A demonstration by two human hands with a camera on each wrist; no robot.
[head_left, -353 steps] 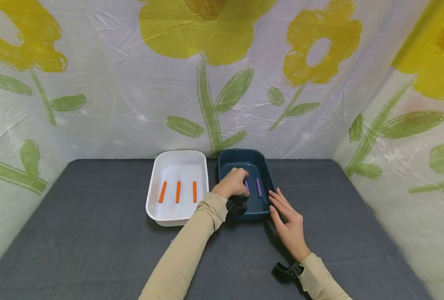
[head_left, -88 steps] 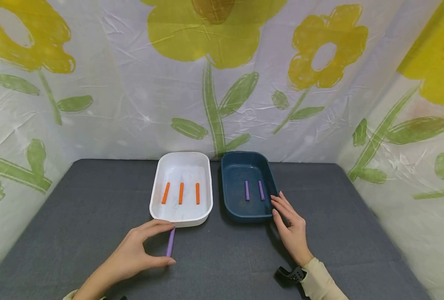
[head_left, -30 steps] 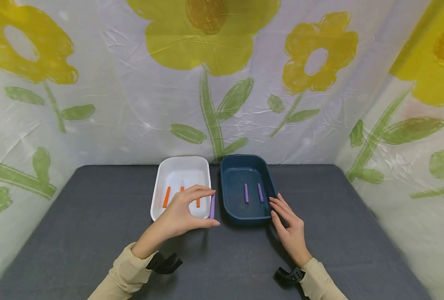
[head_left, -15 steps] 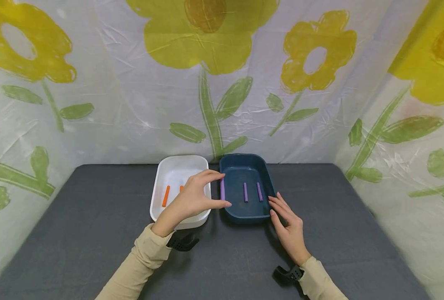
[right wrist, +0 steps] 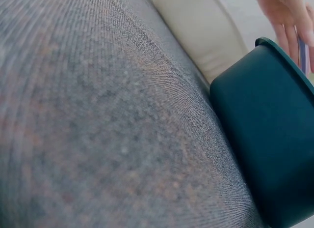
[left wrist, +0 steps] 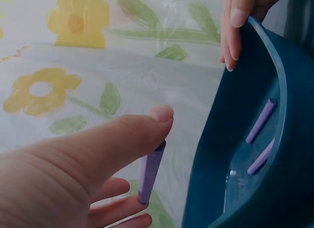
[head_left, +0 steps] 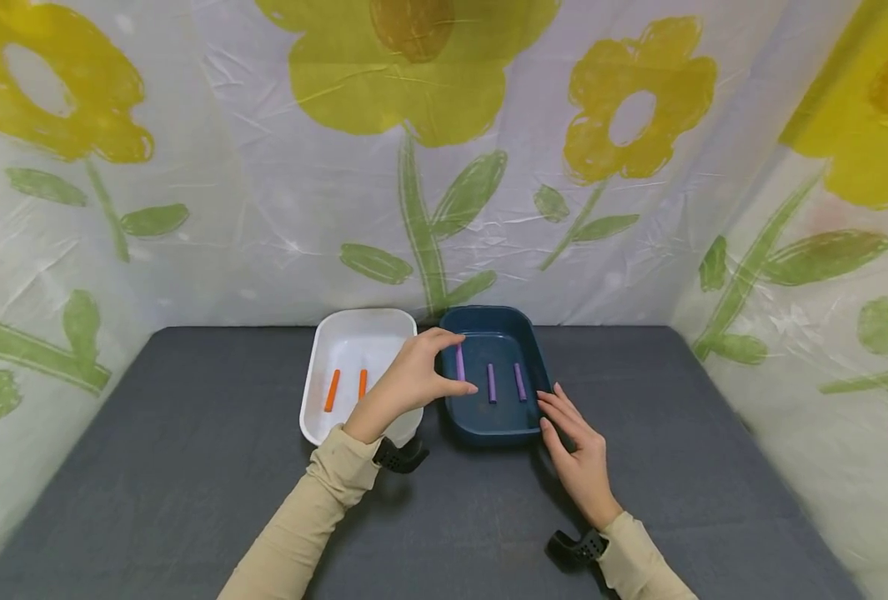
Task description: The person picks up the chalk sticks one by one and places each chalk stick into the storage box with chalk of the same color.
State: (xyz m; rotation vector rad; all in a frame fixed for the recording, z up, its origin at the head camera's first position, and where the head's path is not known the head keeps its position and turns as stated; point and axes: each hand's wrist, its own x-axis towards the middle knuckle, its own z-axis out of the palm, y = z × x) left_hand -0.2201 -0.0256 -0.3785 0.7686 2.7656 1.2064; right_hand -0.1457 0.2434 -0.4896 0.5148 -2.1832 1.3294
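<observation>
My left hand (head_left: 412, 377) pinches a slim purple stick (head_left: 460, 363) end to end between thumb and fingertip. It holds this stick over the left side of the dark blue tub (head_left: 492, 436). In the left wrist view the held purple stick (left wrist: 151, 174) is clear of the tub's wall. Inside the tub lie two more purple sticks, one near the middle (head_left: 492, 384) and one to its right (head_left: 520, 382). With extended fingers, my right hand (head_left: 580, 458) touches the tub's right side near the front corner.
Left of the blue tub stands a white tub (head_left: 325, 350). Two orange sticks (head_left: 332, 391) show in it; my left hand and forearm cover part of its right side. Both tubs stand on a dark grey table (head_left: 188, 467), before a flower-printed curtain (head_left: 263, 208).
My left hand has picked up the purple stick from in front of the white tub and carried it right, over the blue tub. The right hand stays at the tub's side.
</observation>
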